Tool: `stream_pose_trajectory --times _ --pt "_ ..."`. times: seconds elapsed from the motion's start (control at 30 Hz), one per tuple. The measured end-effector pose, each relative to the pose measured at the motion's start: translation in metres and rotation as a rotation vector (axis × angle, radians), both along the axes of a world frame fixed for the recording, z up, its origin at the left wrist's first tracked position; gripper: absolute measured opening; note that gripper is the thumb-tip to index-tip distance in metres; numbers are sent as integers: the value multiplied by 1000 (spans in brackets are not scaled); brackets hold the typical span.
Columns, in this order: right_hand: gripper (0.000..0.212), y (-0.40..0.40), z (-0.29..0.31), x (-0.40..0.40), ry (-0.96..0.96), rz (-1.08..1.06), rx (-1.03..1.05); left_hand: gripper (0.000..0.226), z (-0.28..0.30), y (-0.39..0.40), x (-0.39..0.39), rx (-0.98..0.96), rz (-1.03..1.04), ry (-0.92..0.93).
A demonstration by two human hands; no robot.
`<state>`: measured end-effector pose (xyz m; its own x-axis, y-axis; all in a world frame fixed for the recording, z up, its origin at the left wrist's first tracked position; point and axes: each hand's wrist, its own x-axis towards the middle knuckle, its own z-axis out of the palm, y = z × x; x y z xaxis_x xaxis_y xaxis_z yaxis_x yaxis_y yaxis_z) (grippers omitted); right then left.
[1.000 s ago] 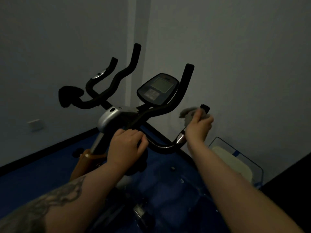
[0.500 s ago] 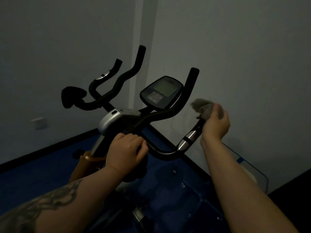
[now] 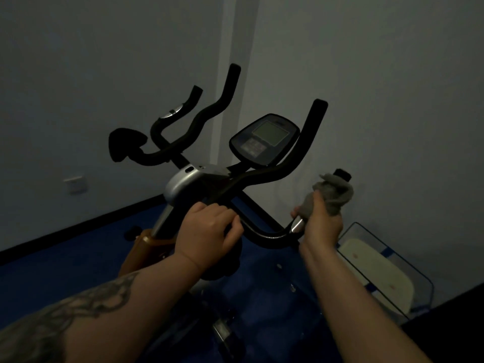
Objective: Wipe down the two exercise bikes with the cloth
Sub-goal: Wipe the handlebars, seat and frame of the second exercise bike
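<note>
the right hand [image 3: 320, 226] is clamped around the grey cloth [image 3: 331, 193] on the handlebar [image 3: 264, 235] end; left hand [image 3: 209, 234] grips the bar's middle.

The right hand [image 3: 323, 224] has slid the cloth [image 3: 331, 196] back down the handlebar grip [image 3: 343, 174], leaving the black grip tip exposed above it.

Dim room, head view. The left hand [image 3: 209, 229] grips the black curved handlebar [image 3: 264, 176] of the near exercise bike [image 3: 183, 184] close to its silver stem housing. The right hand [image 3: 323, 224] is closed around a crumpled grey cloth [image 3: 332, 192], wrapped on the right handlebar end. A dark oval console with a pale screen [image 3: 265, 138] sits between the 2 upright grips. A clear plastic bin [image 3: 379, 271] stands on the blue floor [image 3: 65, 258] beside the wall
</note>
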<state>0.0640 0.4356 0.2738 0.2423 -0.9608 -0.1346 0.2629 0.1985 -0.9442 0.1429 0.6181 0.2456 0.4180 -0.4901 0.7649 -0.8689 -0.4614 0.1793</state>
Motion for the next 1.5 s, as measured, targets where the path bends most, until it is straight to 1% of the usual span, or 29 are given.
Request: stream_pose_trajectory --times 0.03,0.1,0.17,0.27,0.37,0.43,0.5,0.57,0.6,0.63,0.67,0.7,0.73,0.8,0.87,0.9,0.97,1.0,1.03,1.07,1.1,1.17,1.2,1.27,1.33,1.37,1.43,1.5 --pt "38 -14 10 0 -5 19 -29 32 0 0 0 0 -1 2" --pt "35 -36 29 2 62 -6 -196 32 1 0 -1 -1 3 3" --pt "40 -33 30 3 121 -31 -319 33 1 1 -1 1 8 5" --pt "56 -19 15 2 136 -28 -371 34 0 1 -1 5 1 18" --pt "53 -46 29 2 149 11 -436 34 0 1 0 0 -5 13" --pt "49 -66 47 2 202 35 -622 34 1 1 -1 -6 -5 8" --pt "41 -68 57 3 306 41 -890 35 1 1 0 -2 0 7" --pt "34 -55 50 6 494 71 -1220 36 0 2 -1 -2 -2 4" --pt "29 -46 42 7 594 118 -1347 36 0 2 -1 -4 -2 -2" --pt "22 -36 33 7 692 188 -1404 36 0 1 0 -2 -6 -2" --pt "18 -26 26 4 768 272 -1403 36 0 1 0 0 -13 -2" --pt "22 -14 22 -1 826 360 -1371 36 0 1 1 -1 -17 -5" --pt "34 -4 18 -7 878 462 -1366 35 1 2 0 -3 -19 -10" --pt "51 14 20 -20 911 681 -1436 34 1 1 0 -6 -13 -36" --pt "57 18 33 -29 908 824 -1430 33 1 1 1 -13 -11 -64" --pt "58 13 41 -31 929 842 -1432 32 1 1 1 -17 -16 -68" --pt "58 -2 53 -34 935 808 -1480 32 0 2 2 -28 -24 -61" --pt "53 -8 56 -36 930 791 -1470 32 0 2 2 -32 -26 -50" --pt "46 -9 56 -39 927 789 -1417 32 -1 2 1 -40 -22 -40" --pt "36 -5 51 -41 933 802 -1349 31 -1 3 0 -52 -4 -32" --pt "34 5 45 -41 939 806 -1302 30 -1 3 0 -62 27 -22" --pt "38 28 30 -33 1006 787 -1329 26 2 4 0 -74 106 26" --pt "35 36 27 -27 1015 767 -1360 24 3 4 -1 -83 153 67" --pt "20 37 33 -16 1010 767 -1365 23 4 6 -4 -117 240 144" --pt "9 25 51 -17 984 847 -1313 23 3 6 -6 -154 266 183" --pt "9 22 59 -21 931 871 -1284 23 2 5 -6 -166 261 188" --pt "11 23 62 -25 844 836 -1245 22 3 6 -4 -160 241 199" --pt "9 32 46 -21 933 757 -1329 22 2 5 -5 -147 233 201"
